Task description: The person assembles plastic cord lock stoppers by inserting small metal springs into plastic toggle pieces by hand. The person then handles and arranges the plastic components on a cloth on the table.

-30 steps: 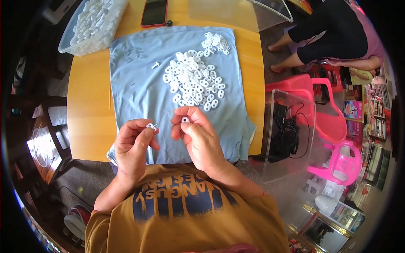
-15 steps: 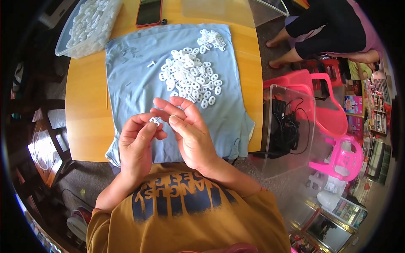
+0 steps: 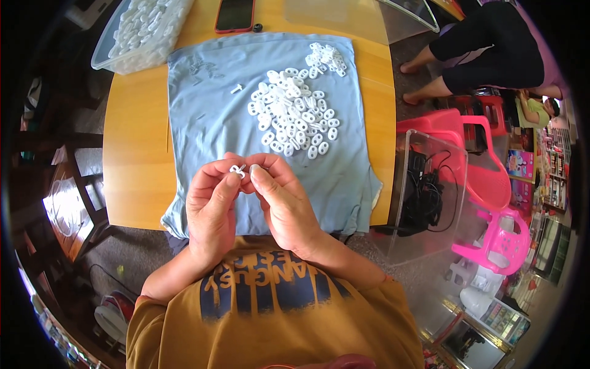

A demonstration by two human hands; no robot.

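My left hand (image 3: 212, 200) pinches a small white plastic piece (image 3: 236, 173) with rounded loops between thumb and fingertips. A thin greyish bit sticks up from it. Against it, my right hand (image 3: 284, 203) is closed in a pinch, fingertips almost touching the left ones; what it grips is hidden. Both hands hover over the near part of a light blue cloth (image 3: 203, 132). Beyond them lies a heap of white oval two-hole pieces (image 3: 289, 114), with a smaller heap of little white parts (image 3: 326, 58) behind it. A lone white T-shaped piece (image 3: 236, 88) lies to the left.
Thin dark slivers (image 3: 203, 66) lie on the cloth's far left. A clear tub (image 3: 104, 59) of white pieces and a phone (image 3: 235, 15) stand on the wooden table (image 3: 132, 154). At right are a clear bin (image 3: 458, 184) of black cables, pink chairs (image 3: 495, 243) and a bending person (image 3: 510, 49).
My right hand has come in from slightly apart, its spread fingers now closing in a pinch beside the white piece. The whole view has shifted a little.
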